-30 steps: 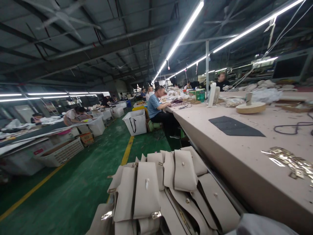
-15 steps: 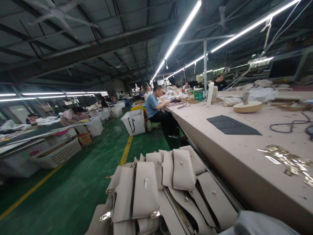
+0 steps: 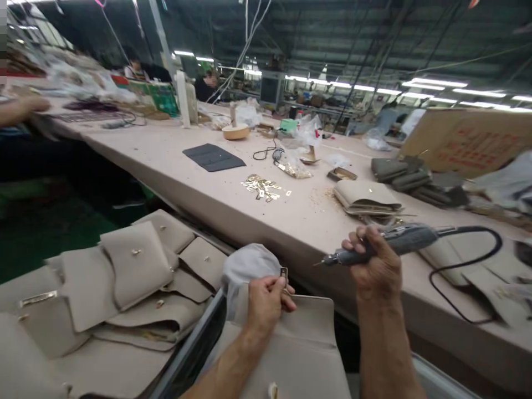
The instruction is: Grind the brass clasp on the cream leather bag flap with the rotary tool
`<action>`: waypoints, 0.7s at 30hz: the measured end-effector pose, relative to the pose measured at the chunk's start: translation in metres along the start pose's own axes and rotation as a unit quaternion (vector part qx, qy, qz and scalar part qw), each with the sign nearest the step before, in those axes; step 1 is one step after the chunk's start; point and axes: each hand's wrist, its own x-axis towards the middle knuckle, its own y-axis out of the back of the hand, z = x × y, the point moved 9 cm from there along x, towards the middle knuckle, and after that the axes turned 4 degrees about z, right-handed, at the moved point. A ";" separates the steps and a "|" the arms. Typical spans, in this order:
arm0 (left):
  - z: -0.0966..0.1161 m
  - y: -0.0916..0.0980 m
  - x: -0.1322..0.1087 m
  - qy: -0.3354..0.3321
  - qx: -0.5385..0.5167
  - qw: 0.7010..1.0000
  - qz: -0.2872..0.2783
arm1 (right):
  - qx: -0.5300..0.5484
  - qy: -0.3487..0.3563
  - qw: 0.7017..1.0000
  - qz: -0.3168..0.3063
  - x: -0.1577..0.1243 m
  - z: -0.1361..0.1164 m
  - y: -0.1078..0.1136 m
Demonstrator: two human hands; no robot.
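Note:
My right hand [image 3: 376, 263] is wrapped around a grey electric screwdriver [image 3: 409, 239], its thin bit pointing left over the table's front edge. A black cord loops from its back end. Lower and to the left, my left hand [image 3: 266, 302] pinches a small gold metal plate [image 3: 284, 272] with a slot in it. The plate is at the top edge of a beige leather bag piece [image 3: 307, 321] lying in front of me, which has a small metal fitting near the bottom of the view. Whether the plate is fixed to the leather I cannot tell.
Several beige bag pieces [image 3: 133, 266] are heaped at the left. On the long table [image 3: 199, 194] lie loose gold plates [image 3: 264, 187], a dark sheet [image 3: 214, 157], a folded beige bag [image 3: 366, 197] and dark bundles [image 3: 415, 177]. A carton [image 3: 469, 141] stands behind. A co-worker's arm [image 3: 20, 108] shows at far left.
The view has swung right and down from the aisle to the table. Both my hands have come into view, the right with the screwdriver, the left with the gold plate.

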 end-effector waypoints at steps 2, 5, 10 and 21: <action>0.004 0.003 -0.001 -0.002 -0.004 1.000 0.001 | 0.017 -0.010 1.000 0.021 0.002 0.001 0.011; 0.013 0.013 -0.002 -0.010 -0.001 1.000 0.005 | 0.051 -0.017 0.997 0.061 0.016 0.012 0.021; 0.011 0.014 -0.001 -0.028 0.019 0.999 0.008 | 0.096 0.011 0.986 0.136 0.061 0.001 0.064; 0.002 0.015 0.009 -0.012 0.030 0.999 -0.011 | 0.081 -0.009 0.955 0.286 0.157 0.003 0.144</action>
